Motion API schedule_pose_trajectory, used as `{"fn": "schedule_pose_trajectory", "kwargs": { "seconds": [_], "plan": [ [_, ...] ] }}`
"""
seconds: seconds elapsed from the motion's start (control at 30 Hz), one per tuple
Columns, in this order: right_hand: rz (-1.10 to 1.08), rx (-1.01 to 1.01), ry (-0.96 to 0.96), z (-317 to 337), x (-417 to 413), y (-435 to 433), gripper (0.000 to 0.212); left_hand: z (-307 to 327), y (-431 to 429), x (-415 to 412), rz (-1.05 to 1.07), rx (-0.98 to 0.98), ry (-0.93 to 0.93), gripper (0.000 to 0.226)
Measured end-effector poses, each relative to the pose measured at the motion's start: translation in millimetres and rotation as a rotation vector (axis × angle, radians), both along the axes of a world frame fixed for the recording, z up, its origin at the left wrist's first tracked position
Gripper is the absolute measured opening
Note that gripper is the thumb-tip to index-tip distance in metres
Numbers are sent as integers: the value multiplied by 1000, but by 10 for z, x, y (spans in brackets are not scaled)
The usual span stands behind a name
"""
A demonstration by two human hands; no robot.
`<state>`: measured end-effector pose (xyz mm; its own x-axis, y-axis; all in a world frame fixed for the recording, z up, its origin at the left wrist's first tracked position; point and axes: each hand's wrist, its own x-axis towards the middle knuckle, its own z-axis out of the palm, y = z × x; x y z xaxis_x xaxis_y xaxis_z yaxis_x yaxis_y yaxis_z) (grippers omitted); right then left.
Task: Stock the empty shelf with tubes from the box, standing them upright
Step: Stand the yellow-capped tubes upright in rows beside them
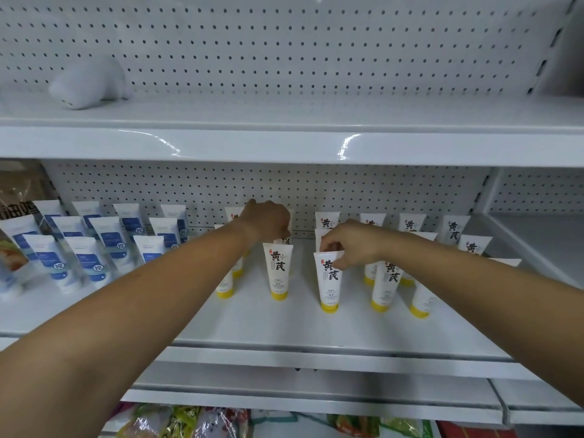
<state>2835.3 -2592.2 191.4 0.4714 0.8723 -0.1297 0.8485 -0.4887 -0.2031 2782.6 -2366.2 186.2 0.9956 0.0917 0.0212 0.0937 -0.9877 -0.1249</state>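
Several white tubes with yellow caps stand cap-down on the white shelf [252, 327], in rows from the pegboard toward the front. My left hand [268, 221] reaches deep into the shelf and grips the top of a tube [286, 241] in a middle row; that tube is mostly hidden behind the front tube [278, 270]. My right hand [350, 245] pinches the flat top edge of another front tube [328, 281], which stands upright. The box is out of view.
Blue-and-white tubes [94, 245] fill the shelf's left part. A white plush object [88, 83] lies on the upper shelf. A vertical divider [483, 197] bounds the shelf on the right. Colourful packets [189, 422] sit on the shelf below.
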Motion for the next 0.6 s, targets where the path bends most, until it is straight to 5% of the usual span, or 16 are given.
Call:
{"fn": "schedule_pose_trajectory", "kwargs": {
  "seconds": [0.1,0.27,0.6],
  "plan": [
    [-3,1,4,-2,-2,5,30,-49,52,-5,-52,-66,-52,20],
    [-16,9,29,-8,-3,11,35,-59,96,1,-68,-266,-56,46],
    [-52,60,20,-132,44,-12,31,-108,170,24,-146,-219,-69,29]
  ]
}}
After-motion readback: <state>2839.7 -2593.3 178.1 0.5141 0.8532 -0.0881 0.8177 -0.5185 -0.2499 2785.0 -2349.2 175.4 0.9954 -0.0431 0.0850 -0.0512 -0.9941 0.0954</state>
